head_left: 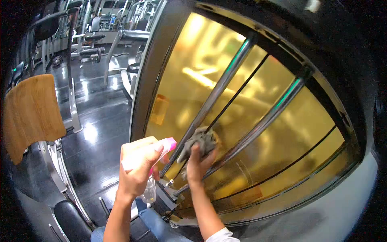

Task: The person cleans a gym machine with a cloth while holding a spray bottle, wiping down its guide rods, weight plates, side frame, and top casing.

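Note:
My left hand (136,167) is wrapped round a spray bottle (150,191) with a pink nozzle and a clear body, its nozzle pointing to the upper right. Just to the right, my right hand (197,165) grips a crumpled grey cloth (200,142). That cloth lies over a thin black cable (240,90) between two shiny metal guide rods (221,85) of a gym machine. Behind the rods is a yellowish, reflective panel (258,101) in a dark frame. Whether the cloth touches the left rod I cannot tell.
A curved wooden board (35,115) stands on the left above a metal frame. Below it is a black padded seat (71,221). Further gym machines (121,38) fill the back left on a glossy dark floor (94,109). A pale wall (342,213) borders the lower right.

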Motion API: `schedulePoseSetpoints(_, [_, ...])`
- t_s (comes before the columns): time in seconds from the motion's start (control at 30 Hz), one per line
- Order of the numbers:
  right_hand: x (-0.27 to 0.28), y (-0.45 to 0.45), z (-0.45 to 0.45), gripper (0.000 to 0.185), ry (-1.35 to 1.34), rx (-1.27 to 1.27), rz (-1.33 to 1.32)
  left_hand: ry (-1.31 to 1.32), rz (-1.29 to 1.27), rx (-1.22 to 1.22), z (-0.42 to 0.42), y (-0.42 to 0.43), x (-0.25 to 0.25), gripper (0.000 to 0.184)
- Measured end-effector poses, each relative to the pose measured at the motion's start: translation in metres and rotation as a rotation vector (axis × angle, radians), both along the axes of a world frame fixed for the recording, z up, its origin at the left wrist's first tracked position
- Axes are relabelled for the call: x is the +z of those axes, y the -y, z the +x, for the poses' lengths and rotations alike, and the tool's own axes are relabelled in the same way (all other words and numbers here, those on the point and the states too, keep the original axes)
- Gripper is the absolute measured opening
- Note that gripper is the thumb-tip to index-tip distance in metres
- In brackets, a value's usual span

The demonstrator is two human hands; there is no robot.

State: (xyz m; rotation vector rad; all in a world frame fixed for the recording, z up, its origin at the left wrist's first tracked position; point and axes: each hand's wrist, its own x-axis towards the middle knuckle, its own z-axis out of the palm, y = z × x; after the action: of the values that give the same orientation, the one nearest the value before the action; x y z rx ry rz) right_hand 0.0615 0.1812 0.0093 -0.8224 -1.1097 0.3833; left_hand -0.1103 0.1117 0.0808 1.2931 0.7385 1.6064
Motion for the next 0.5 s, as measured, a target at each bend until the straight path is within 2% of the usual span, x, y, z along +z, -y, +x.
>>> schedulePoseSetpoints(0.17, [0.092, -0.015, -0.002, 0.044, -0.009, -0.26, 0.174, -0.033, -0.018, 0.015, -0.013, 0.0, -0.007, 0.038])
schedulePoseSetpoints(0.27, [0.111, -0.023, -0.001, 0.05, 0.056, -0.157, 0.165, -0.073, -0.029, 0.041, -0.015, 0.002, -0.011, 0.038])
schedulePoseSetpoints(0.37, [0.069, -0.022, -0.005, 0.048, 0.098, -0.213, 0.202, -0.11, -0.078, 0.043, -0.012, 0.004, -0.019, 0.037])
schedulePoseSetpoints(0.4, [0.048, -0.015, -0.007, 0.046, 0.135, -0.282, 0.127, -0.135, -0.103, 0.039, -0.012, 0.005, -0.021, 0.036])
schedulePoseSetpoints(0.5, [-0.043, 0.004, -0.005, 0.045, -0.041, 0.003, -0.145, -0.195, -0.138, 0.05, -0.007, 0.008, -0.023, 0.034])
